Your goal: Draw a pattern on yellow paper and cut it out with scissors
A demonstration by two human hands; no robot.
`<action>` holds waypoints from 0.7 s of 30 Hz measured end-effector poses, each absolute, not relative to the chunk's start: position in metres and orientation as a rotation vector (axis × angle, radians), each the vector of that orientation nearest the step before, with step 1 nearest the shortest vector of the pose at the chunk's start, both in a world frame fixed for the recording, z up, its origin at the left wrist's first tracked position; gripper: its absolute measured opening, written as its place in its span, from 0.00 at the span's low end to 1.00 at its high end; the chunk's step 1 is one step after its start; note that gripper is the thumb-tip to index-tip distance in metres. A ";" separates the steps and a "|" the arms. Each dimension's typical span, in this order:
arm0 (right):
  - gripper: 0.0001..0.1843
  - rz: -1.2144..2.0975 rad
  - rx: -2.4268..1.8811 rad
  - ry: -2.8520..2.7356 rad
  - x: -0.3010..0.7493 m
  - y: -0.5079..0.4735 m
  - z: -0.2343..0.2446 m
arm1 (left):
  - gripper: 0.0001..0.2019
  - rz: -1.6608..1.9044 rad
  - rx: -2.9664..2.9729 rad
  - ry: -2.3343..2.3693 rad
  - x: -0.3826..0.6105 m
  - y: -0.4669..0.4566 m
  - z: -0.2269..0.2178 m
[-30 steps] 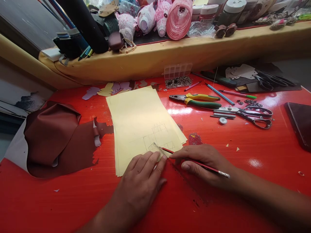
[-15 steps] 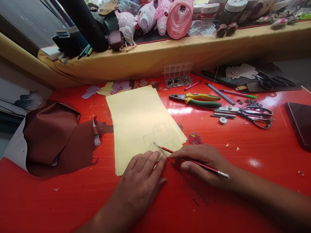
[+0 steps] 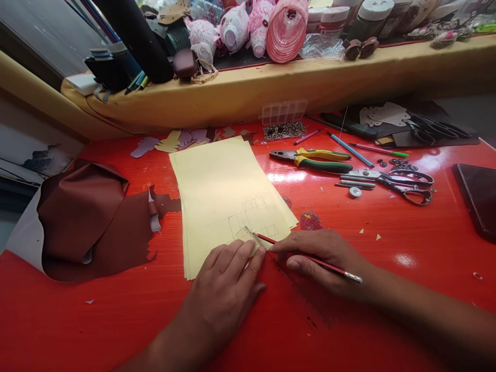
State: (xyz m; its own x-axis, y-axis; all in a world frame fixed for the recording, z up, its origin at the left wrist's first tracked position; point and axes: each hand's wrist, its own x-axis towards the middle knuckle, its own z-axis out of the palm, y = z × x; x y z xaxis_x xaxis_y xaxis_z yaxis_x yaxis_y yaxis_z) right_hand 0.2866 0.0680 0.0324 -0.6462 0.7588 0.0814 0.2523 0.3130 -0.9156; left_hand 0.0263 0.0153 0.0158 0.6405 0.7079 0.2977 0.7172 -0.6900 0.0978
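Note:
A stack of pale yellow paper sheets point(image 3: 217, 186) lies on the red table, with thin pencil lines drawn near its lower right corner. A transparent ruler point(image 3: 247, 232) crosses that corner slantwise and runs off the paper onto the table. My left hand point(image 3: 228, 289) lies flat on the ruler and the sheets' lower edge, fingers stretched out. Pinched in my right hand point(image 3: 323, 258) is a red and black pencil point(image 3: 339, 269). Its point touches or nearly touches the paper beside the ruler's edge, just past my left fingertips.
Brown leather point(image 3: 96, 222) lies folded at the left. To the right are pliers point(image 3: 310, 159), scissors point(image 3: 403, 183), pens and a dark phone-like slab point(image 3: 476, 199). A clear compartment box point(image 3: 284, 126) of small metal pieces stands behind. A crowded ledge point(image 3: 248, 93) borders the back.
Almost nothing differs. The pencil's rear end and my right hand have shifted very slightly left; my left hand and the ruler stay in place.

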 end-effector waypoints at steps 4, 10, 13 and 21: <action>0.14 1.309 -0.906 -2.072 0.287 0.067 0.032 | 0.18 -0.494 -2.838 -1.226 0.026 0.015 0.015; 0.16 1.271 -0.921 -2.058 0.289 0.065 0.034 | 0.19 -0.474 -2.850 -1.231 0.025 0.016 0.015; 0.22 1.253 -0.932 -2.046 0.290 0.064 0.033 | 0.20 -0.468 -2.854 -1.222 0.025 0.016 0.015; 0.36 1.192 -0.960 -2.023 0.294 0.060 0.025 | 0.20 -0.441 -2.860 -1.237 0.025 0.015 0.017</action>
State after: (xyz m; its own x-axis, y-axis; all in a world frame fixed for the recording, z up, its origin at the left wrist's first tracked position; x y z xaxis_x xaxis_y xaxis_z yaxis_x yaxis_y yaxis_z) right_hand 0.2937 0.0600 0.0252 -0.5612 0.8175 0.1294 0.2831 0.3365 -0.8981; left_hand 0.0253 0.0155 0.0167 0.6517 0.7154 0.2522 0.7137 -0.6909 0.1154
